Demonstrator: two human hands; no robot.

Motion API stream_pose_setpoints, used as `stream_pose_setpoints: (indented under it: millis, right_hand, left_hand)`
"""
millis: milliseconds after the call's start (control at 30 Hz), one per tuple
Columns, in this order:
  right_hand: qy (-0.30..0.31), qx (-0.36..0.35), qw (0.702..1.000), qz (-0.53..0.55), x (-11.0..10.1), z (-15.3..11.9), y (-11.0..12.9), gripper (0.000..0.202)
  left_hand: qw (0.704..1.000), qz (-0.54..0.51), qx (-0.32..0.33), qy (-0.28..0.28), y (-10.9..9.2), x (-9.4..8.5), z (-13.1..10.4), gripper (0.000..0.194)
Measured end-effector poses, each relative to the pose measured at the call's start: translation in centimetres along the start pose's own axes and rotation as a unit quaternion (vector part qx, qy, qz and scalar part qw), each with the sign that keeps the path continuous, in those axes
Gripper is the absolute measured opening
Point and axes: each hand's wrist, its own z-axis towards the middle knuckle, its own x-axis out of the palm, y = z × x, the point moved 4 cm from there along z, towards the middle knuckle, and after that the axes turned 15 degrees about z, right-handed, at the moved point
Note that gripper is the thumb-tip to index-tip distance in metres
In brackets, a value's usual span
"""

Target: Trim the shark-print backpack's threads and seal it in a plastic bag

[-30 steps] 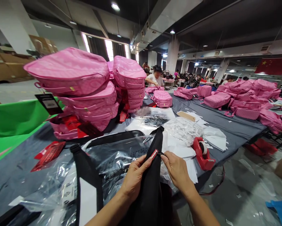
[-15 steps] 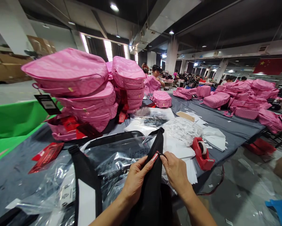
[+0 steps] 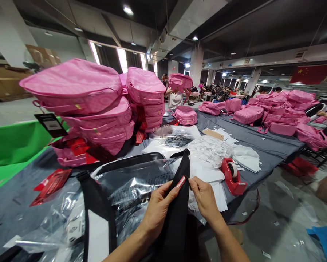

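Observation:
My left hand [image 3: 161, 204] is closed around a black padded shoulder strap [image 3: 177, 218], its thumb lying beside a small red label [image 3: 181, 181] on the strap. At the strap's right edge, level with that label, my right hand [image 3: 204, 196] pinches with thumb and forefinger; exactly what lies between the tips is hard to make out. Behind the hands, clear plastic wrapping [image 3: 130, 196] covers a dark bag lying on the table. A second black strap [image 3: 96, 203], with a white paper piece [image 3: 98, 236] on it, rises at the left.
Stacked pink backpacks [image 3: 95, 109] stand at the left, with red tags [image 3: 51, 185] by them. A red tape dispenser [image 3: 233, 176] and white papers [image 3: 245, 156] lie right of my hands. More pink backpacks [image 3: 278, 112] fill the far right. A person [image 3: 176, 98] across the table lifts one.
My right fingers have shifted slightly right, off the label's end, and more of the red label shows. Across the table, the person has raised a pink backpack.

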Motion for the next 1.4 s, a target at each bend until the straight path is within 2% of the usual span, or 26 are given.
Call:
stream_pose_setpoints:
  millis: [67, 133, 200, 267, 300, 400, 500, 633, 733, 833, 1033, 1200, 1300, 1400]
  right_hand:
    - [-0.048, 0.064, 0.981, 0.178, -0.6, 0.0, -1.0, 0.067]
    - [-0.082, 0.088, 0.956, 0.268, -1.4, -0.1, -1.4, 0.069]
    - [-0.036, 0.039, 0.977, 0.207, -2.1, -0.1, -0.8, 0.066]
    - [0.05, -0.049, 0.997, 0.041, -2.5, 0.2, 0.4, 0.062]
    - [0.087, -0.09, 0.991, -0.046, -2.7, 0.6, 0.8, 0.06]
    - [0.17, -0.169, 0.944, -0.228, -3.4, 2.2, 1.5, 0.062]
    - [0.247, -0.205, 0.894, -0.313, -3.8, 4.1, 1.8, 0.064]
    - [0.305, -0.229, 0.838, -0.389, -4.2, 6.3, 3.2, 0.047]
    - [0.35, -0.246, 0.803, -0.415, -4.0, 7.4, 4.4, 0.037]
    - [0.396, -0.258, 0.787, -0.397, -3.5, 8.2, 4.9, 0.04]
    - [0.438, -0.275, 0.786, -0.338, -2.6, 8.6, 5.7, 0.068]
    - [0.467, -0.262, 0.782, -0.319, -2.2, 8.4, 6.7, 0.067]
    - [0.472, -0.255, 0.771, -0.343, -2.0, 8.4, 7.0, 0.068]
    - [0.483, -0.246, 0.773, -0.33, -1.8, 8.4, 6.9, 0.067]
  left_hand:
    - [1.0, 0.011, -0.01, 0.004, 0.2, 0.0, 0.0, 0.059]
    - [1.0, 0.021, -0.019, 0.002, 0.3, 0.0, -0.1, 0.063]
    - [0.999, 0.034, -0.018, 0.002, 0.2, 0.0, -0.2, 0.064]
    - [0.999, 0.047, -0.007, 0.007, 0.1, 0.1, -0.3, 0.063]
    - [0.999, 0.053, 0.002, 0.009, 0.0, 0.1, -0.3, 0.062]
    - [0.997, 0.067, 0.025, 0.008, -0.4, 0.2, -0.4, 0.061]
    - [0.998, 0.063, 0.026, 0.016, -0.5, 0.1, -0.5, 0.058]
    - [0.998, 0.054, 0.014, 0.036, -0.4, -0.1, -0.6, 0.055]
    - [0.998, 0.043, 0.013, 0.043, -0.1, -0.2, -0.6, 0.054]
    - [0.999, 0.009, 0.016, 0.049, 0.1, -0.3, -0.7, 0.056]
    - [0.998, -0.017, 0.02, 0.063, -0.5, -0.3, -1.4, 0.051]
    - [0.997, -0.031, 0.027, 0.068, -1.2, -0.2, -2.0, 0.05]
    - [0.997, -0.037, 0.028, 0.067, -1.0, -0.1, -2.2, 0.052]
    - [0.997, -0.039, 0.019, 0.062, -0.6, 0.0, -2.3, 0.053]
